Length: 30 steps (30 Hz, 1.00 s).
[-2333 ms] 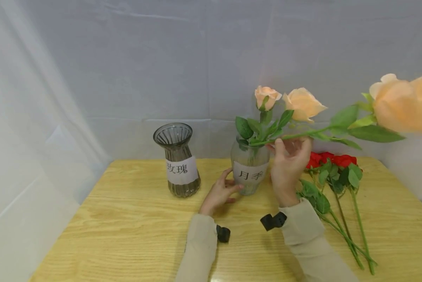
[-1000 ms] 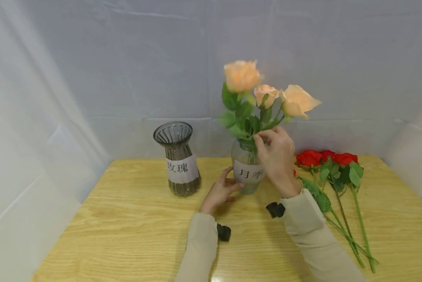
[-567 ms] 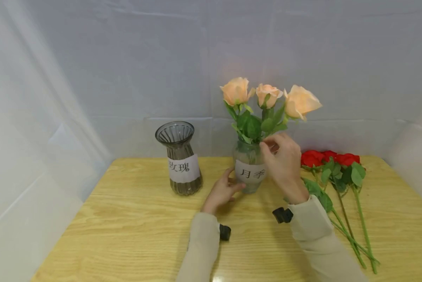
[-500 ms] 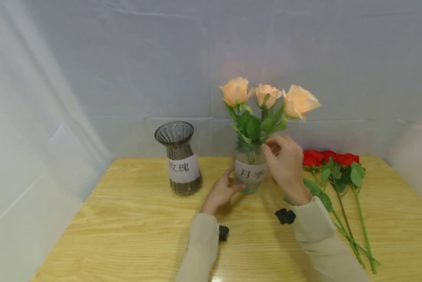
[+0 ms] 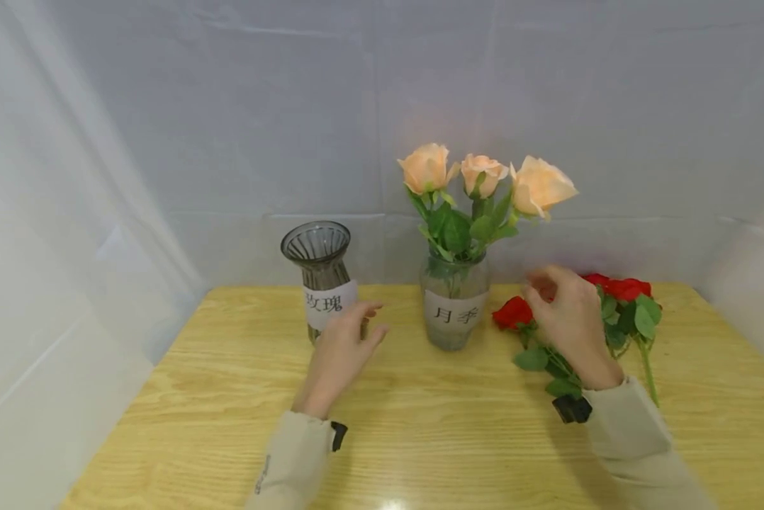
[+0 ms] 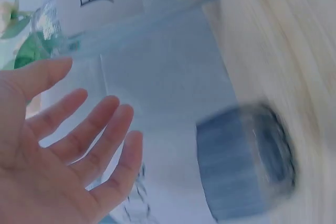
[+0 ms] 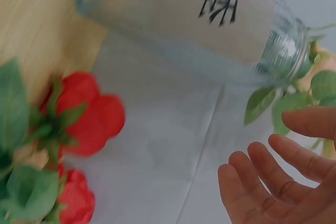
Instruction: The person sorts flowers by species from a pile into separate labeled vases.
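Three peach roses (image 5: 482,175) stand in the clear vase (image 5: 456,308). Left hand (image 5: 340,354): fingers loosely spread, in front of the gray vase (image 5: 326,294), not touching. Right hand (image 5: 570,322), I note, is empty, fingers relaxed, near red roses (image 5: 627,289) lying on the table (image 5: 420,425).

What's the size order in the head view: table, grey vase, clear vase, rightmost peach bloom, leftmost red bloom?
Largest: table
grey vase and clear vase: too alike to rank
rightmost peach bloom
Smallest: leftmost red bloom
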Tool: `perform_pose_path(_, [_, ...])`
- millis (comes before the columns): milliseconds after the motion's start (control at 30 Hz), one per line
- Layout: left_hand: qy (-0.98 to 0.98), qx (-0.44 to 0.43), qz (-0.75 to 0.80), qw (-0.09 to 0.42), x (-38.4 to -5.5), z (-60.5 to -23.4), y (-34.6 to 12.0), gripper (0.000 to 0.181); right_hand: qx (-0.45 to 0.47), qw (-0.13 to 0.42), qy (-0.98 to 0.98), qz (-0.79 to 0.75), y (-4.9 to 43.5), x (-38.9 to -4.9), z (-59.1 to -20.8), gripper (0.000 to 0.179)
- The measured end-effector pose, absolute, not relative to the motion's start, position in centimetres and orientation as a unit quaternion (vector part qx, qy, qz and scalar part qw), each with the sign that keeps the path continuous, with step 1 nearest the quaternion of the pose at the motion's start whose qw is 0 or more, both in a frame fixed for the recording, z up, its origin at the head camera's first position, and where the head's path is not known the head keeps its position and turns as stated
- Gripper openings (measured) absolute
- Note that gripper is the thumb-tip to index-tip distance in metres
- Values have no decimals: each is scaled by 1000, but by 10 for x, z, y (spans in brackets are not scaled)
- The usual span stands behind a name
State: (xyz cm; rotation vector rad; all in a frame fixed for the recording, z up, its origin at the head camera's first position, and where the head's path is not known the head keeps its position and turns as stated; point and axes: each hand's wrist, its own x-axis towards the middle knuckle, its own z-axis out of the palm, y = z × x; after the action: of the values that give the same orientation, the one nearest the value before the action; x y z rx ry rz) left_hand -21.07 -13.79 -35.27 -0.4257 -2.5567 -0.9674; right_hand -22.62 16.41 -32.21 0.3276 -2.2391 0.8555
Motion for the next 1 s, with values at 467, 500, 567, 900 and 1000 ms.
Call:
perform_pose_path(467, [-914,-5,-368,170,-205,-361,-199,57,109,335,-888,295,217,-216,-334,13])
perform_pose_path(500, [-913,7,-376,159,-206,-362,-201,62,109,332,-890,292,220,-214,-335,13])
perform_pose_path(567, [-910,27,-392,134,-208,-364,-205,72,106,326,-896,283,228,-212,-338,13])
perform_pose_path(900, [-866,40,-497,43,-231,-386,-222,97,82,290,-917,263,262,-203,-348,15])
perform_pose_path(1000, [-851,43,-522,30,-236,-389,-225,101,78,266,-925,259,271,-203,-348,16])
